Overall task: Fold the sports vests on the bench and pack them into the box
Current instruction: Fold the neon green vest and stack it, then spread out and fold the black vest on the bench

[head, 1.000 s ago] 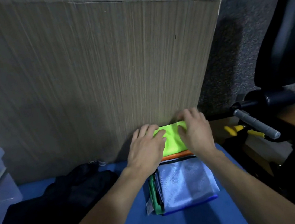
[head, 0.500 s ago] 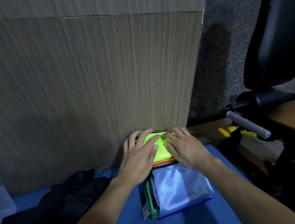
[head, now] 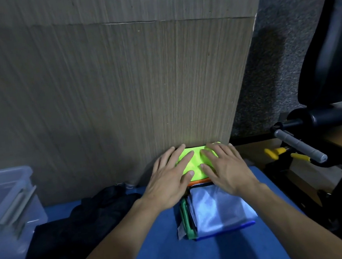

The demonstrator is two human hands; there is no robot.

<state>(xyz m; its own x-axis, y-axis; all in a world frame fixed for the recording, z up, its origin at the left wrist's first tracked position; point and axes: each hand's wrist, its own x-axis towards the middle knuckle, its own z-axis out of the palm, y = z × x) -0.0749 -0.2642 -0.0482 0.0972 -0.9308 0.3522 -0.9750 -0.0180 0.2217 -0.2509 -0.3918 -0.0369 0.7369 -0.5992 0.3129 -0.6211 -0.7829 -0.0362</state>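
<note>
Neon green vest (head: 193, 165) is folded small and sits at the far edge of the blue table (head: 163, 256), hard against the wood panel (head: 119, 92), on top of what looks like an orange vest (head: 199, 182) showing only as a thin edge. My left hand (head: 169, 180) and right hand (head: 228, 169) both lie flat on it, fingers straight and spread, pressing rather than gripping anything. Just nearer to me is a second folded stack: pale blue vest (head: 220, 211) on top, green vest (head: 186, 219) edge showing at its left side. Dark clothing pile (head: 71, 234) to the left looks unfolded; too dim to tell if those are vests. Clear plastic box (head: 8, 209) is at far left, well apart from the stacks; contents unclear. I read this step as flattening the fold. To do it well: press evenly with both palms, sweep outward from centre to push air out, keep edges square with the layer below so the slick fabric doesn't slide off when lifted.
</note>
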